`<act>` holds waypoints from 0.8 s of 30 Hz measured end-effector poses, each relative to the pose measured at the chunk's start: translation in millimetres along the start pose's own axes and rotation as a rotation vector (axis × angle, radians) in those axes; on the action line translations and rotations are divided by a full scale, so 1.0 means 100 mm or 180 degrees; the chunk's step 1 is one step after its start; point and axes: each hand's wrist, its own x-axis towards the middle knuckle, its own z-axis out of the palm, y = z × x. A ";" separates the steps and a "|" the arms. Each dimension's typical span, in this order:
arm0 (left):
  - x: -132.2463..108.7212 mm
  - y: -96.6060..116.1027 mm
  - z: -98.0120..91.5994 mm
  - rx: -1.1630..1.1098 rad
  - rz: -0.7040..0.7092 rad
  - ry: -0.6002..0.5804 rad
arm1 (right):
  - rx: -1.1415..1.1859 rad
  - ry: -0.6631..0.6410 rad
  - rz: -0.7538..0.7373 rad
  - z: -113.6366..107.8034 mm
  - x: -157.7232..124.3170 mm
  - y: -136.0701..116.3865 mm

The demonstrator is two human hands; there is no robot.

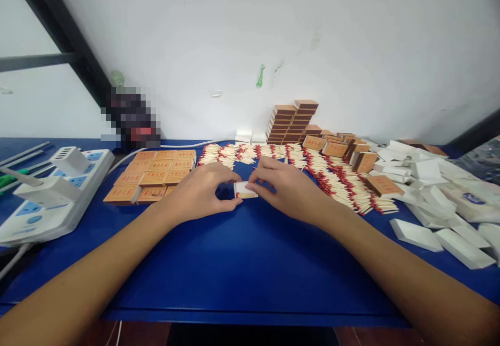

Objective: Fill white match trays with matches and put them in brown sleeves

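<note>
A small white matchbox tray (245, 190) lies on the blue table (242, 268), held between both hands. My left hand (203, 192) pinches its left end with thumb and fingers curled. My right hand (287, 189) grips its right end, fingers closed over it. Matches seem to lie in the tray, though they are hard to make out. Right behind the hands runs a long spread of red-tipped matches (332, 176).
Flat orange matchboxes (154, 174) are laid in rows at the left. Behind them stands a brown stack of boxes (291, 122). White empty trays (429, 200) are heaped at the right. A white power strip (50, 195) sits at the far left.
</note>
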 end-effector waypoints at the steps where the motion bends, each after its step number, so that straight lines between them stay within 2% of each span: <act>1: 0.00 0.00 0.00 0.0020 -0.0024 -0.0041 | -0.0001 0.0095 0.0106 -0.02 0.01 0.05; 4: 0.00 0.01 -0.02 0.0070 -0.0076 -0.0127 | -0.0210 0.0170 0.0545 -0.05 0.03 0.23; 7: 0.00 0.03 -0.02 0.0072 -0.0075 -0.0098 | -0.0191 -0.0165 0.0788 -0.04 0.03 0.38; 10: 0.00 0.03 -0.02 0.0088 -0.0073 -0.0095 | -0.0004 -0.0317 0.0829 0.02 0.02 0.44; 24: -0.01 0.00 -0.02 0.0124 -0.0030 -0.0078 | -0.0089 -0.0163 0.0769 0.10 0.02 0.43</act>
